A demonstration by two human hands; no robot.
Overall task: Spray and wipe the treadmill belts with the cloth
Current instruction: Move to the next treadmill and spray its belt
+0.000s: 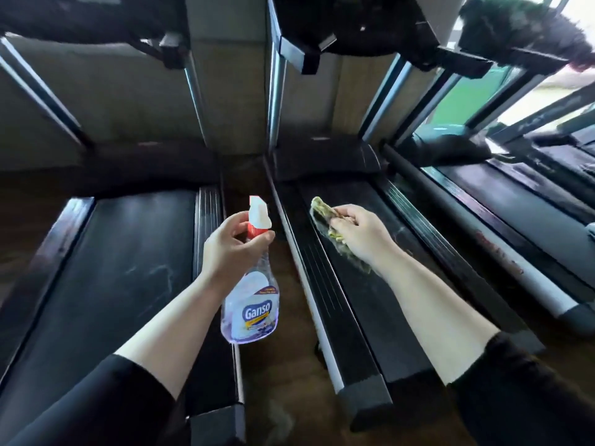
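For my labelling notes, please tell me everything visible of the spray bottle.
The spray bottle is clear plastic, with a white trigger head over a red collar and a label reading Ganso. It is held nearly upright, nozzle up, above the edge of the left treadmill and the brown floor. The left hand grips its neck; nothing else touches it.

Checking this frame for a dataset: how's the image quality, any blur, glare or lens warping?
Head view: wide-angle warp splays the treadmill rails outward; window daylight blows out the top right corner; the cloth under the right hand is motion-smeared, while the spray bottle in the left hand reads sharp; the consoles overhead are dark and blurred.
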